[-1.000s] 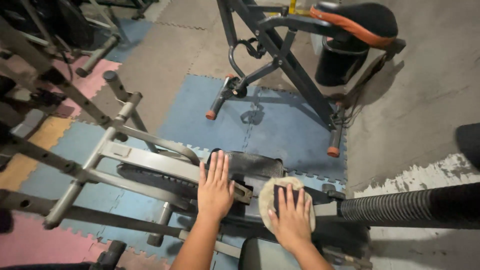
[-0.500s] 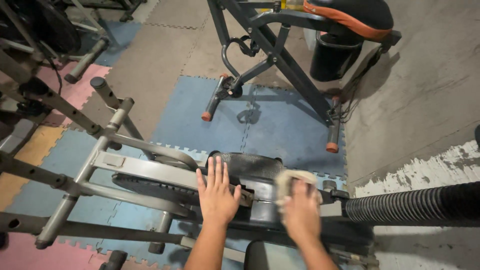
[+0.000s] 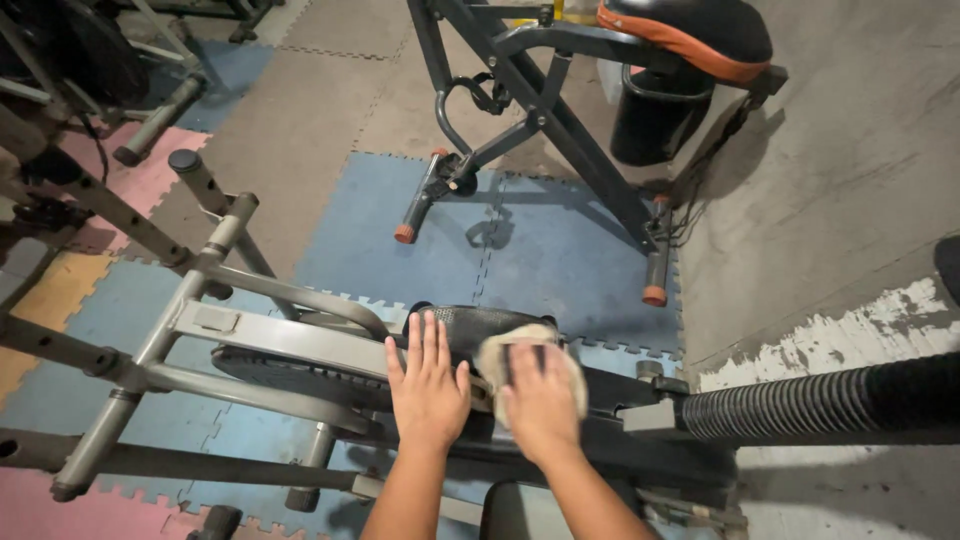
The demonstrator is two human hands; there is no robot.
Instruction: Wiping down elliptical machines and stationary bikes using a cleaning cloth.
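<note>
1. Pressing down with fingers spread flat, the left hand (image 3: 428,385) lies open on the black foot pedal (image 3: 480,325) of a grey elliptical trainer (image 3: 250,345); it grips nothing.
2. The right hand (image 3: 540,400) sits just beside the left hand, on the same pedal, palm down on a pale cleaning cloth (image 3: 500,350). Its fingers lie on top of the cloth and are blurred, so I cannot tell whether they pinch the fabric or only press it flat.
3. The cloth is bunched on the pedal's top face, between the two hands and under the right one, touching the pedal.
4. To the right of the pedal a black ribbed foam handlebar (image 3: 820,400) runs off toward the picture's edge.
5. Beyond the pedal, farther from the person, a dark-framed exercise bike (image 3: 545,110) stands on the floor mats, its black seat with an orange stripe (image 3: 690,30) at the top right.
6. Behind that seat stands a black bin (image 3: 660,125).
7. Under the pedal and around it lie interlocking foam floor mats (image 3: 560,250) in blue, grey, pink and yellow.
8. To the pedal's right, past the mats, is bare concrete floor (image 3: 850,180) with worn white paint.
</note>
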